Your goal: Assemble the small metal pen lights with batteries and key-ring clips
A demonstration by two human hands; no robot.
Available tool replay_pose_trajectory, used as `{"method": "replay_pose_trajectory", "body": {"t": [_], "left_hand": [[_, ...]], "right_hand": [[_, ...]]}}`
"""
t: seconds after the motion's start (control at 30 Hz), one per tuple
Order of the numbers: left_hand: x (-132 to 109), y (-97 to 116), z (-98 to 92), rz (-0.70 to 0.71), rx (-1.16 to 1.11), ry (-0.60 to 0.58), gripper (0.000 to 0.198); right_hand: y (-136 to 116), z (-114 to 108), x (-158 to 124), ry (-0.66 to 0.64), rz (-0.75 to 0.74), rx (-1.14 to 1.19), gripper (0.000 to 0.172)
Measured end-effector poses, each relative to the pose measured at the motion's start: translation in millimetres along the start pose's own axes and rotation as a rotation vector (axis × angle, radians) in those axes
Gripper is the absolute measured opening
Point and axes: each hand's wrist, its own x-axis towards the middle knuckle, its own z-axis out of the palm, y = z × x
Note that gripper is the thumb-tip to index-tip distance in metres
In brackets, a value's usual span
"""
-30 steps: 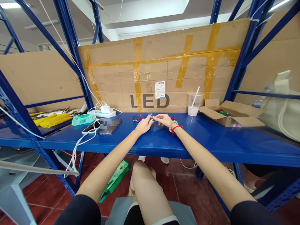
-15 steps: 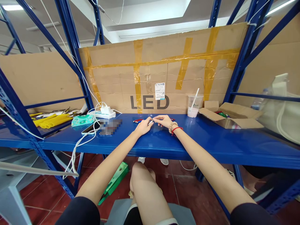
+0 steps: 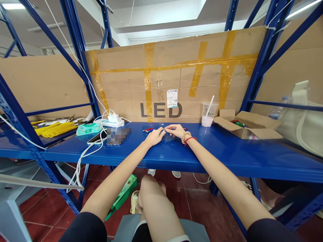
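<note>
A small silvery item (image 3: 163, 131), too small to identify, sits at mid-frame in the left hand (image 3: 154, 136), whose fingers curl around it, back upward. The right hand (image 3: 177, 130) meets it from the right, thumb and forefinger drawn close together; what they pinch cannot be told. Both forearms reach inward from the lower corners. Pens (image 3: 148, 129) lie just left. Behind, a cardboard panel (image 3: 121, 89) reads "LED" beneath a white label (image 3: 172, 98), its print illegible.
</note>
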Motion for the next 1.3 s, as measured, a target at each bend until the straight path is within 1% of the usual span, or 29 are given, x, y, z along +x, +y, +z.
{"method": "replay_pose_trajectory", "body": {"t": [0.17, 0.37, 0.67, 0.83, 0.9, 1.03, 1.17, 1.3], "left_hand": [[0.4, 0.7, -0.3, -0.025, 0.062, -0.012, 0.024], [0.5, -0.1, 0.6, -0.039, 0.038, -0.003, 0.023], [1.0, -1.4, 1.4, 0.007, 0.03, 0.022, 0.024], [0.7, -1.7, 1.6, -0.03, 0.076, 0.008, 0.026], [0.4, -1.8, 2.0, -0.037, 0.088, -0.001, 0.027], [0.0, -1.9, 2.2, -0.022, 0.093, -0.005, 0.027], [0.1, -1.7, 1.5, 0.015, 0.067, 0.006, 0.029], [0.4, -1.0, 0.4, 0.032, 0.037, 0.027, 0.028]], "right_hand": [[1.0, 0.0, 0.6, 0.016, -0.001, -0.019, 0.032], [5.4, -1.3, 3.2, 0.105, 0.002, -0.028, 0.035], [5.8, -0.7, 2.1, 0.084, 0.014, -0.05, 0.033], [3.2, -0.7, 1.4, -0.018, 0.017, -0.013, 0.035], [1.4, -0.8, 1.0, -0.035, 0.035, 0.003, 0.036], [-1.3, -1.2, 0.2, -0.026, 0.072, 0.021, 0.035], [-1.8, -1.5, 0.6, -0.011, 0.075, 0.041, 0.034], [-1.1, -1.4, 2.1, 0.062, 0.08, 0.082, 0.036]]}}
